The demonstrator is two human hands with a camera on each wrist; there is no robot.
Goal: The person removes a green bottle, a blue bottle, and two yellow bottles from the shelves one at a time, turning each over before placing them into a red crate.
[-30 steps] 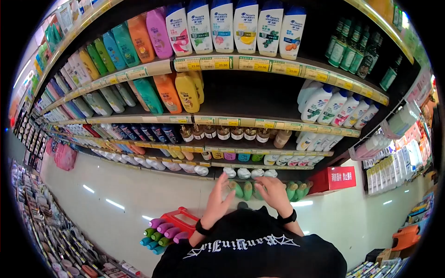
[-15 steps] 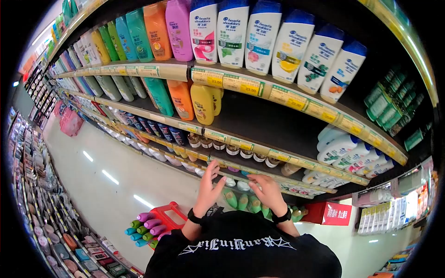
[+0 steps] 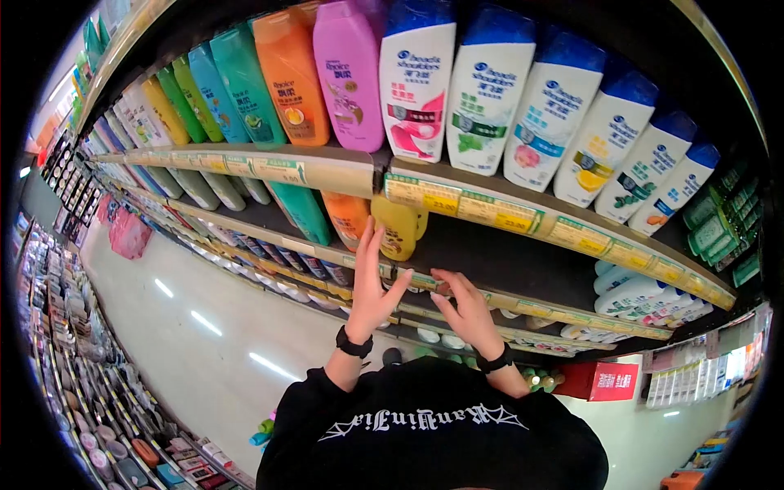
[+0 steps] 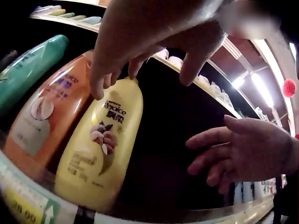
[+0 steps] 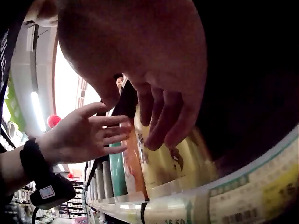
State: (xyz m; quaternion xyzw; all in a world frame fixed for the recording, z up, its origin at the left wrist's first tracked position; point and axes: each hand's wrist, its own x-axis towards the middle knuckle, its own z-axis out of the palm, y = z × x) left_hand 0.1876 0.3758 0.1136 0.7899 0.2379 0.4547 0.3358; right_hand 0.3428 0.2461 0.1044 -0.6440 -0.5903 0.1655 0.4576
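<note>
A yellow Rejoice shampoo bottle (image 3: 395, 227) stands on the second shelf, beside an orange bottle (image 4: 46, 112) and a green one (image 4: 32, 70). My left hand (image 3: 373, 286) is raised before it, fingers extended; in the left wrist view those fingers overlap the bottle's top. Slightly bent and holding nothing, the fingers of my right hand (image 3: 469, 312) are to the right, in front of the shelf edge. From the right wrist, my right hand (image 5: 135, 56) overlaps the yellow bottle (image 5: 159, 163), with the left hand (image 5: 79, 135) beyond it, palm facing inward.
Head & Shoulders bottles (image 3: 490, 106) and a purple bottle (image 3: 349, 77) line the upper shelf. White bottles (image 3: 645, 294) stand farther right on the second shelf. Price tags (image 3: 506, 219) run along the shelf edges. A red box (image 3: 600, 380) sits low at the right.
Both hands have risen from before the lower shelves to the second shelf's front edge, the left one now overlapping the yellow bottle. The shelves look closer, and the red basket has mostly left view.
</note>
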